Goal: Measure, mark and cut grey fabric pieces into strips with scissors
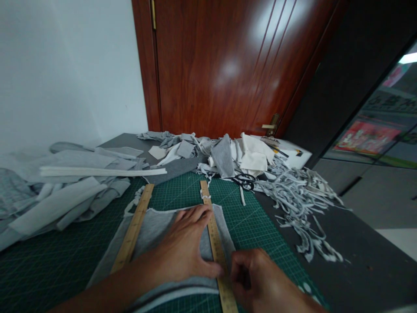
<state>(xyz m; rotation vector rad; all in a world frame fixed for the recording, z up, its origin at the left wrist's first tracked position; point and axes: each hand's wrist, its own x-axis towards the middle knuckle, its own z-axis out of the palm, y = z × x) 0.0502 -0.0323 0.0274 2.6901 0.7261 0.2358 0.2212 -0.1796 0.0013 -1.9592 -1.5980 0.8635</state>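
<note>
A grey fabric piece (156, 230) lies flat on a green cutting mat (257, 230). Two wooden rulers rest lengthwise on it: a left ruler (135, 228) and a right ruler (215, 239). My left hand (185, 243) reaches across the cloth, its thumb and fingertips on the right ruler, the fingers stretched out. Beside that ruler's right edge, low in the view, is my right hand (257, 278), its fingers curled closed. Whatever it may hold is hidden by the fingers.
Black-handled scissors (246, 181) lie at the mat's far edge. A heap of thin fabric strips (296, 191) covers the table to the right. Fabric scraps (224, 154) are piled at the back, and larger grey cloths (74, 187) at left. Behind stands a wooden door (221, 65).
</note>
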